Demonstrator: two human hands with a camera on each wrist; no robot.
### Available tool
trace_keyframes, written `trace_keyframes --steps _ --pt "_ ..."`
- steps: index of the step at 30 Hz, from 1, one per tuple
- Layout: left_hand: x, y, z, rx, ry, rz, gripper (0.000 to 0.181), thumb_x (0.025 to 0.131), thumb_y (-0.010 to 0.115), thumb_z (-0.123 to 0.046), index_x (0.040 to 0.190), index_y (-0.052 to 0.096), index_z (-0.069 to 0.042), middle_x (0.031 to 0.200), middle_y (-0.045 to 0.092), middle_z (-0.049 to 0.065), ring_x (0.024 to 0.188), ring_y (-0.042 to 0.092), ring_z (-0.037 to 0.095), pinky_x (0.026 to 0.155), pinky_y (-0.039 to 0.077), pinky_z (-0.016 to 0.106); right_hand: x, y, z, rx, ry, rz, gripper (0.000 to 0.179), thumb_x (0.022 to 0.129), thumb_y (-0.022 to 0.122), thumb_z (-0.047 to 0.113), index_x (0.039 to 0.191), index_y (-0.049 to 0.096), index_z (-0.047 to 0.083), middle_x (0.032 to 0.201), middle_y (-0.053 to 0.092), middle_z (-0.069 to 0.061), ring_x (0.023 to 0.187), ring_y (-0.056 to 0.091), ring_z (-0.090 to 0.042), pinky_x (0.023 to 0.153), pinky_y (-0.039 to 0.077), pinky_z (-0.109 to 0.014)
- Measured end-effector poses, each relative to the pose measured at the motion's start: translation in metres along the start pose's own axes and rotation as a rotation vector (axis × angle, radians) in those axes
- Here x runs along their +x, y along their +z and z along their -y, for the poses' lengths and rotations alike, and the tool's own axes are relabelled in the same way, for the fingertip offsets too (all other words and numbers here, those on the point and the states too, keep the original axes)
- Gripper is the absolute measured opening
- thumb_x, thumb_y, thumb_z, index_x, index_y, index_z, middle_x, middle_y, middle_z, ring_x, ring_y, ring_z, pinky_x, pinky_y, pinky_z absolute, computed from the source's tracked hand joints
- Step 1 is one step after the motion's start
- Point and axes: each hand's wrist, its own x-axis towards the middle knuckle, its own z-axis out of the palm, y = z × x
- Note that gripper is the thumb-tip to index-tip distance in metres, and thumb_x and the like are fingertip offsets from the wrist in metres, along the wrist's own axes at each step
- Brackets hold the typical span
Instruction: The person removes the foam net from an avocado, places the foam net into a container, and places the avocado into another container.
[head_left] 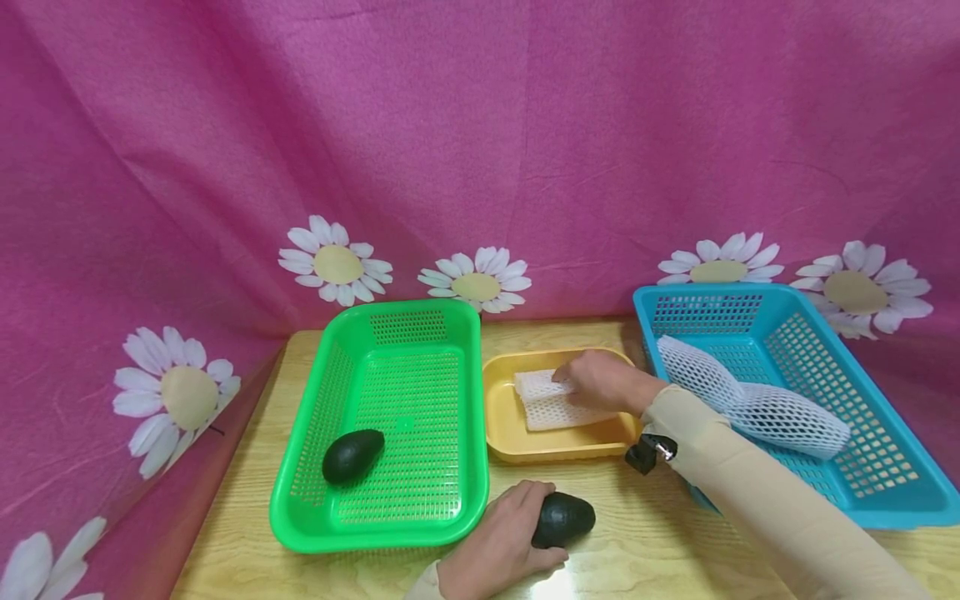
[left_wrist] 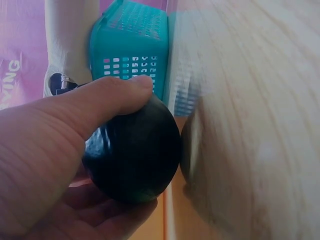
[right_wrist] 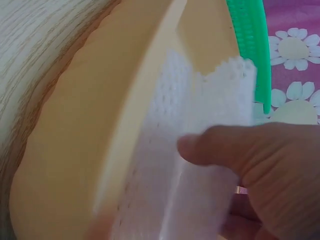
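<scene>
Near the table's front edge, my left hand grips a dark avocado, thumb on one side and fingers on the other. In the left wrist view the avocado sits close against the wooden surface. Over the yellow tray, my right hand pinches a white foam net sleeve. The right wrist view has the thumb lying across this sleeve, with the other fingers partly hidden behind it. More white foam netting lies beneath it in the tray.
A green basket on the left holds another avocado. On the right stands a blue basket with white net-wrapped items inside, the right forearm reaching across its near corner. A pink flowered cloth hangs behind.
</scene>
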Motion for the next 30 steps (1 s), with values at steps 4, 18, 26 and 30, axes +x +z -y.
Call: trace_keyframes --steps 4,18,26,30 --pt "-0.0001 0.0003 0.0 0.007 0.001 -0.001 0.064 0.081 0.087 -0.038 0.13 0.057 -0.007 0.117 0.069 0.002 0.104 0.067 0.011 0.087 0.056 0.022 -0.0013 0.0008 -0.0001 0.006 -0.047 0.03 0.034 0.081 0.081 0.013 0.114 0.078 0.006 0.108 0.08 -0.01 0.095 0.076 -0.023 0.088 0.061 -0.038" --pt "0.0 0.0005 -0.0002 0.015 0.003 0.003 0.064 0.082 0.086 -0.038 0.13 0.056 -0.007 0.117 0.069 0.002 0.105 0.067 0.011 0.088 0.056 0.023 -0.0039 0.0035 0.0003 0.035 -0.012 0.122 0.048 0.075 0.084 0.022 0.119 0.073 0.008 0.112 0.073 -0.011 0.094 0.071 -0.021 0.088 0.06 -0.039" --pt "0.0005 0.0004 -0.0008 0.024 -0.004 0.004 0.063 0.082 0.086 -0.037 0.129 0.056 -0.009 0.117 0.069 0.001 0.104 0.067 0.01 0.088 0.056 0.022 -0.0043 0.0045 0.0004 0.038 -0.012 0.14 0.049 0.078 0.083 0.023 0.123 0.073 0.006 0.122 0.072 -0.014 0.109 0.071 -0.028 0.099 0.058 -0.042" --pt "0.0005 0.0004 -0.0009 0.02 -0.01 0.008 0.062 0.082 0.086 -0.037 0.129 0.057 -0.01 0.116 0.068 0.0 0.103 0.066 0.009 0.087 0.055 0.021 -0.0056 0.0041 0.0009 0.034 -0.027 0.14 0.049 0.079 0.083 0.023 0.124 0.073 0.005 0.123 0.071 -0.015 0.11 0.071 -0.03 0.099 0.058 -0.044"
